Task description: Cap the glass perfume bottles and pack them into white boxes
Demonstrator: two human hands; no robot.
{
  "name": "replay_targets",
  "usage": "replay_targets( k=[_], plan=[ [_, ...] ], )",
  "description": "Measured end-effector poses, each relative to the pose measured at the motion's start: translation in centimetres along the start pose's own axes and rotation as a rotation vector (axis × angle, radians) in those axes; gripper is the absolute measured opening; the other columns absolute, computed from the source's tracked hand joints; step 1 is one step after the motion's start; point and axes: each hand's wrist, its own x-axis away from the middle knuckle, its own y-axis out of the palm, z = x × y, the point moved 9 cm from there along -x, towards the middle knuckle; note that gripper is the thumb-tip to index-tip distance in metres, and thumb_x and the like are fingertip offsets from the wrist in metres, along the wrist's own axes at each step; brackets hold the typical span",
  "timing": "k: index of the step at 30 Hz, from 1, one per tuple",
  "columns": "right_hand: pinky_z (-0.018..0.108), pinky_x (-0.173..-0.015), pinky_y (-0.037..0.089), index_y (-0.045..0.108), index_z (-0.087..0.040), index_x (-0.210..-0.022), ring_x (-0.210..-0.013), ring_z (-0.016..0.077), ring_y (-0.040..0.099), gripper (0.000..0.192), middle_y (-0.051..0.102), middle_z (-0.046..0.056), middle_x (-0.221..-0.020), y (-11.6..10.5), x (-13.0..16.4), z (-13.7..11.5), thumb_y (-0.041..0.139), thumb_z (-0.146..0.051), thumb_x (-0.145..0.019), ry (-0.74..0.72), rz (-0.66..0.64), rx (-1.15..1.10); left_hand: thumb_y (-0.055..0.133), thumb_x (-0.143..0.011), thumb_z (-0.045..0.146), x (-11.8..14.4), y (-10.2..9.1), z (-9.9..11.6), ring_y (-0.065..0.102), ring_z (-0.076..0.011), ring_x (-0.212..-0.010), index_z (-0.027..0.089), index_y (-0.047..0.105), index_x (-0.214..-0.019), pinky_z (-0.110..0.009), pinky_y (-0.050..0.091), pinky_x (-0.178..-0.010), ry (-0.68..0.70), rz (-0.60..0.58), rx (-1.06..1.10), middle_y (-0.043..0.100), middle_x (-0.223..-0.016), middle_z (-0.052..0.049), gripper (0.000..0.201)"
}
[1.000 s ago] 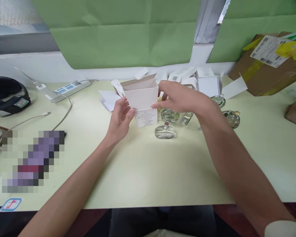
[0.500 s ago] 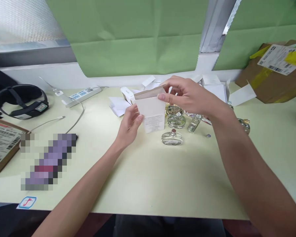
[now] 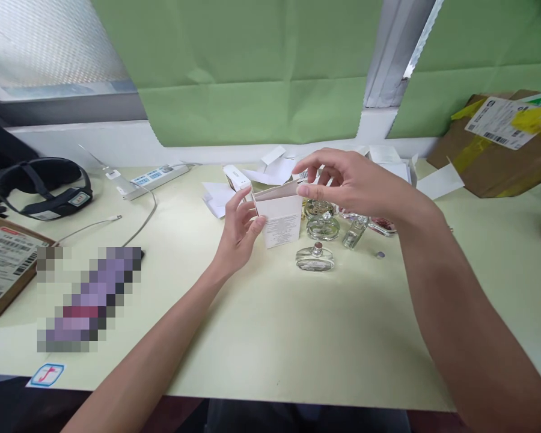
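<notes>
- Versus the earlier frame: top flap of the white carton is lying flatter, nearly shut.
- Left hand is gripping the carton's side above the counter.
- Right hand is pinching the flap.
- Carton contents: cannot tell.
- Glass bottles are sitting just beside it.

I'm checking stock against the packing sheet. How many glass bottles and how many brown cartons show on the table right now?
Glass bottles: 4 clearly visible, beside the white box; the first. More may hide behind the right hand.
Brown cartons: 2, the first.
Total: 6
</notes>
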Motion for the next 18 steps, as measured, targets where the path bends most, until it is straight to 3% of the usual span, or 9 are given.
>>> replay_targets(
  k=[6,12,18],
  plan=[
    [0.034,-0.072,0.047,0.068,-0.026,-0.111,-0.089,0.0197,0.060,0.027,0.065,0.006,-0.108,1.6,-0.7,0.4,0.060,-0.041,-0.091,-0.018,-0.065,0.042,0.053,-0.099,0.035,0.2,0.1,0.0,0.061,-0.0209,-0.117,0.036,0.027,-0.145,-0.038,0.058,-0.088,-0.015,-0.010,-0.030,0.056,-0.135,-0.010,0.053],
    [0.031,-0.061,0.045,0.061,-0.025,-0.113,-0.075,0.0172,0.059,0.027,0.067,0.003,-0.092,2.7,-0.8,1.4,0.062,-0.037,-0.089,0.059,-0.128,-0.017,0.052,-0.099,0.033,0.2,0.2,0.5,0.059,-0.0209,-0.120,0.036,0.025,-0.144,-0.038,0.057,-0.089,0.025,-0.016,-0.071,0.054,-0.138,-0.011,0.052],
    [0.030,-0.059,0.043,0.061,-0.024,-0.106,-0.070,0.0162,0.058,0.022,0.066,0.002,-0.083,2.5,-0.9,1.2,0.059,-0.040,-0.091,0.055,-0.085,-0.043,0.054,-0.098,0.033,0.5,0.0,0.2,0.058,-0.0208,-0.121,0.038,0.022,-0.143,-0.041,0.056,-0.092,0.021,0.014,-0.087,0.050,-0.140,-0.011,0.055]
  ],
)
